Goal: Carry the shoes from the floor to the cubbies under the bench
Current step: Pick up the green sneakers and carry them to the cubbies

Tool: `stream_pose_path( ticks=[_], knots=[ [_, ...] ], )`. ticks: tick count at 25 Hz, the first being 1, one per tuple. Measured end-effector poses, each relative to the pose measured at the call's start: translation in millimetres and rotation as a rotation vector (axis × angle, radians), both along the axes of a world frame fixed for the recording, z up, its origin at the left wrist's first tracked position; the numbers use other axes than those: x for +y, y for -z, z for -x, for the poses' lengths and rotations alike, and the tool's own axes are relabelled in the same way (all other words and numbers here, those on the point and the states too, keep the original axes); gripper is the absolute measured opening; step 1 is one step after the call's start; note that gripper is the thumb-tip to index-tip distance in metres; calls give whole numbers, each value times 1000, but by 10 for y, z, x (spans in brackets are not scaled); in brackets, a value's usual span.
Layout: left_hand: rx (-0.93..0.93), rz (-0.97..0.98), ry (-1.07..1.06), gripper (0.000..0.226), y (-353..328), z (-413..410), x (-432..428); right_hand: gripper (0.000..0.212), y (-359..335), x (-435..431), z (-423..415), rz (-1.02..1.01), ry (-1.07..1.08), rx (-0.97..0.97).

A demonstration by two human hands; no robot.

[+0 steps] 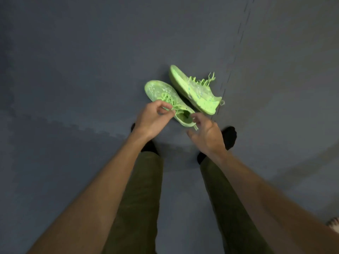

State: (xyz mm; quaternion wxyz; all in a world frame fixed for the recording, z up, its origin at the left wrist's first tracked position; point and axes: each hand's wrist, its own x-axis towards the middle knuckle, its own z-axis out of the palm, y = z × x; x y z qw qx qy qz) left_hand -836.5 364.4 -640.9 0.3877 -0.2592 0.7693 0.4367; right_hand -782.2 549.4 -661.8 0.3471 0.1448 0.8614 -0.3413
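Observation:
Two bright green speckled shoes lie on the grey foam floor in front of my feet. The left shoe (161, 92) stands upright, toe pointing away. The right shoe (194, 88) lies tipped on its side, laces to the right. My left hand (152, 118) pinches the laces and tongue of the left shoe. Relaxed and spread, the fingers of my right hand (205, 132) hover at that shoe's heel opening and hold nothing. No bench or cubbies are in view.
Grey interlocking floor mats (73, 70) fill the view, with a toothed seam (236, 52) running up past the right shoe. My black-socked feet (229, 136) stand just behind the shoes. A small pale object (333, 223) shows at the right edge.

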Motion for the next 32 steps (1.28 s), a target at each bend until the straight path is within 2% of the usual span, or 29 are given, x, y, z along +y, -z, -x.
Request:
stream_pose_path(
  ticks=[3,6,8,10,12,16,18,21,24,26,29,32],
  knots=[
    [-70,9,21,15,895,-93,306,51,750,133,28,-35,-22,40],
    [-107,37,32,4,1386,-223,479,53,1192,227,88,-66,-15,80],
    [-20,232,43,4,1535,-287,509,55,1368,289,172,-94,4,148],
    [75,429,13,13,1598,-319,491,64,1488,384,311,-151,25,195],
    [67,493,-9,26,1646,-317,455,77,1614,475,488,-207,2,153],
    [-10,406,4,32,1738,-242,469,100,1818,567,819,-144,16,-58],
    [3,410,-52,33,1697,-205,479,100,1804,607,885,-118,18,-94],
    [-8,328,-201,30,1535,-186,523,80,1576,609,858,-4,2,-16],
    [-73,54,-334,20,1282,-212,573,62,1199,419,780,19,58,132],
    [-99,-76,-365,38,1059,-253,588,59,890,191,692,66,52,246],
    [-93,-155,-428,70,746,-377,459,69,451,-244,464,248,-59,198],
    [-117,-74,-486,74,632,-659,154,80,255,-591,243,285,-176,163]
  ],
)
